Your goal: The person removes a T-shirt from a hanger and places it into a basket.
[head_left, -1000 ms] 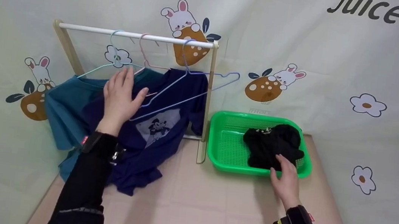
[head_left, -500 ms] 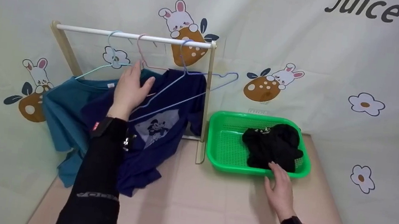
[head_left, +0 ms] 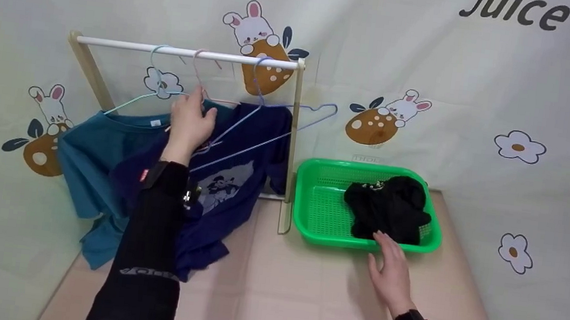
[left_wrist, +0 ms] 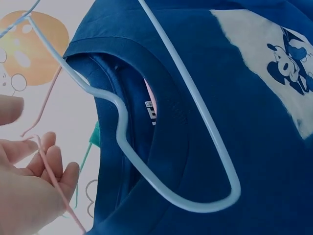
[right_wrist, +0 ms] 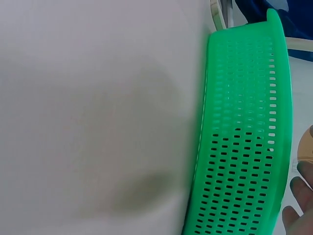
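Table (head_left: 291, 286) spanned lower centre. Centre left, the left hand (head_left: 192, 121), thumb and fingers parted, partly hid the pink hanger (left_wrist: 49, 94); lower right, the right hand (head_left: 391, 277) hung relaxed at the green basket (head_left: 319, 239)'s edge.

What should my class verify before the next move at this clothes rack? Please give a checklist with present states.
1. Mint hanger, pink hanger and blue hanger hooked over the rail: ok.
2. Blue hanger bare: ok.
3. Navy shirt seated on both ends of the pink hanger: cannot tell, partly hidden.
4. Left hand clear of the pink hanger: not ok, right at its neck.
5. Right hand free: ok, holding nothing.
6. Black garment inside the green basket: ok.
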Available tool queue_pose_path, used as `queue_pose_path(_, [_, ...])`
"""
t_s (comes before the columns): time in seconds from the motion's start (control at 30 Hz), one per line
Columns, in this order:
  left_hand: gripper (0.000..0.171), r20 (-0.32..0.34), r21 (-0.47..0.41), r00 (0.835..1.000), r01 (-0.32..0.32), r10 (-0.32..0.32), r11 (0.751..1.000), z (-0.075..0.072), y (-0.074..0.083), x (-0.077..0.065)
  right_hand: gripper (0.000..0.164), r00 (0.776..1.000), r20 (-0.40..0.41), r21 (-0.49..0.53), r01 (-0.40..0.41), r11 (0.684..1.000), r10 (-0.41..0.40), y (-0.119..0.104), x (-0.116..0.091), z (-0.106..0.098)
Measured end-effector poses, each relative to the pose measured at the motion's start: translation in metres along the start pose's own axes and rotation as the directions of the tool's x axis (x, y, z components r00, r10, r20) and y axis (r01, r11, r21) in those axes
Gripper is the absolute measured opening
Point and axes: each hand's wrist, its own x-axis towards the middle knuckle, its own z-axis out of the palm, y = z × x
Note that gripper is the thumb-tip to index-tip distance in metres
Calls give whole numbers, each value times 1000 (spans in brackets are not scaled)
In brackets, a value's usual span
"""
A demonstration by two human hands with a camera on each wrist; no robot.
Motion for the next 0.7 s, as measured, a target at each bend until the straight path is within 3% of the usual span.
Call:
queue_pose_path(0.17, [47, -42, 6, 999, 13, -12, 1000, -4, 9, 5, 51, 1000, -6, -5, 17, 1000, -17, -2, 4, 2])
queue_pose_path(0.33, [46, -126, 13, 992, 1, 1, 1000, -14, 15, 9, 50, 999, -13, 4, 36, 999, -36, -4, 6, 4])
queue_pose_path(0.53, [35, -252, 4, 967, -50, 49, 999, -23, 10, 6, 50, 999, -10, 8, 39, 999, -39, -6, 4, 8])
queue_pose_path(0.7, [31, -333, -17, 941, -73, 64, 997, -16, -5, -7, 49, 999, -3, 26, 44, 999, -44, -7, 2, 10])
